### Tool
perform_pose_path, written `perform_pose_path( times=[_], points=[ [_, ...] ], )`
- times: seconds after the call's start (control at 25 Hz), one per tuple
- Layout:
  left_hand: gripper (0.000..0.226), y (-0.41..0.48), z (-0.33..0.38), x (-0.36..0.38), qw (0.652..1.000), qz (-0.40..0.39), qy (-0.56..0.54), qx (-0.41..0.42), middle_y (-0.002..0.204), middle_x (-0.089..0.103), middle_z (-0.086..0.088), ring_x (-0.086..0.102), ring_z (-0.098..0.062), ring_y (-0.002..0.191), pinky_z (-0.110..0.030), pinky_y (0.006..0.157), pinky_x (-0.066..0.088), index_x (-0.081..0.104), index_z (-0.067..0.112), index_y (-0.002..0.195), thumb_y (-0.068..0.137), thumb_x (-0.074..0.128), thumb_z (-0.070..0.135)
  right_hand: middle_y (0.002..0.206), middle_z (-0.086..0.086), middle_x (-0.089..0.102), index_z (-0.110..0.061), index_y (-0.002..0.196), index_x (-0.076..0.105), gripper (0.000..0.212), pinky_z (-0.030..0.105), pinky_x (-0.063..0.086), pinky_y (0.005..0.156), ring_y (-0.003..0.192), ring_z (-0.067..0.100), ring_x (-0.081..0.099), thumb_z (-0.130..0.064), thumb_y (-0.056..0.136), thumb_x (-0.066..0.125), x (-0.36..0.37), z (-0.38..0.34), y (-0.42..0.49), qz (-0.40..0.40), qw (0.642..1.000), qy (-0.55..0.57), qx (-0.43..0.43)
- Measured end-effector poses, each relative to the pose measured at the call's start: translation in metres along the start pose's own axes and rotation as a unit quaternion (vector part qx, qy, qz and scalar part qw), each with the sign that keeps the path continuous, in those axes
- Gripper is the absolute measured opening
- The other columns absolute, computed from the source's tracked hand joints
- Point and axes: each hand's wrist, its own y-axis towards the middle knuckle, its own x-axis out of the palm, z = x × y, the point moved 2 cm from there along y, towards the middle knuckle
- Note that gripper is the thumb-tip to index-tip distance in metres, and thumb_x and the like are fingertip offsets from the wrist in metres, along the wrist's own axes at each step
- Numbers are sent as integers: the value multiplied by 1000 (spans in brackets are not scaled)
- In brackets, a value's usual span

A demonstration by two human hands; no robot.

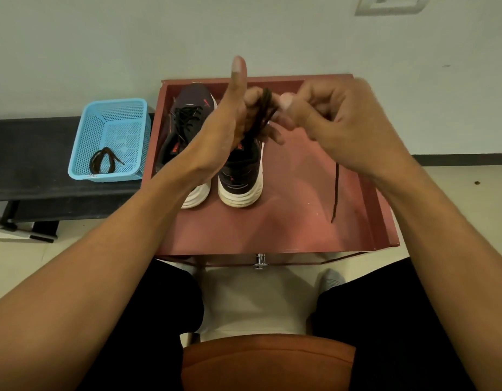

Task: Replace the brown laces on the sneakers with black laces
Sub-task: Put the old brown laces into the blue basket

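You sat at the red table [300,227], with a black bench [30,153] to its left along the wall. A blue basket [114,103] stood on the bench just beside the table, and a coiled lace [103,163] lay in its near corner. Two sneakers stood side by side on the table with their heels toward you; the left sneaker [185,119] wore black laces, and the right sneaker [240,176] was partly hidden behind your hands. Your left hand [230,117] was raised above the sneakers with its thumb straight up, and a dark lace [268,108] was looped round its fingers. Your right hand [337,125] pinched that lace close beside them, and one loose end hung below it toward the table.
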Motion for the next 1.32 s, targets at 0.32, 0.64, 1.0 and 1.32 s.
perform_pose_path(
  times=[0.32, 0.64, 1.0, 1.32],
  points=[
    [118, -10, 15, 19, 976, -167, -137, 2, 114, 66, -30, 63, -41, 100, -51, 99, 45, 59, -11, 128, 93, -21, 68, 69, 2, 58, -9, 86, 65, 36, 29, 44, 63, 63, 12, 51, -39, 106, 61, -19, 39, 7, 92, 995, 9, 38],
    [120, -9, 31, 4, 946, -105, -301, 55, 151, 51, -28, 51, -43, 141, -55, 125, 31, 39, -10, 152, 91, -19, 76, 63, 3, 65, -16, 67, 67, 47, 37, 49, 61, 54, 14, 55, -28, 110, 51, 28, 30, -3, -127, 986, -83, 68],
    [112, -2, 5, -4, 994, -53, -89, -34, 123, 73, -15, 70, -31, 114, -43, 102, 50, 62, -1, 133, 98, -19, 67, 56, 3, 53, -11, 72, 63, 39, 9, 37, 56, 49, 4, 45, -27, 107, 61, 3, 1, 1, -9, 1000, 14, 17],
    [102, 0, 5, 13, 987, -121, -102, -29, 116, 73, -24, 69, -37, 89, -48, 95, 49, 61, -10, 129, 105, -9, 61, 65, -19, 56, -22, 79, 58, 36, 19, 44, 63, 62, -1, 52, -34, 111, 51, -3, 29, 6, 42, 997, 23, 62]
  ],
)
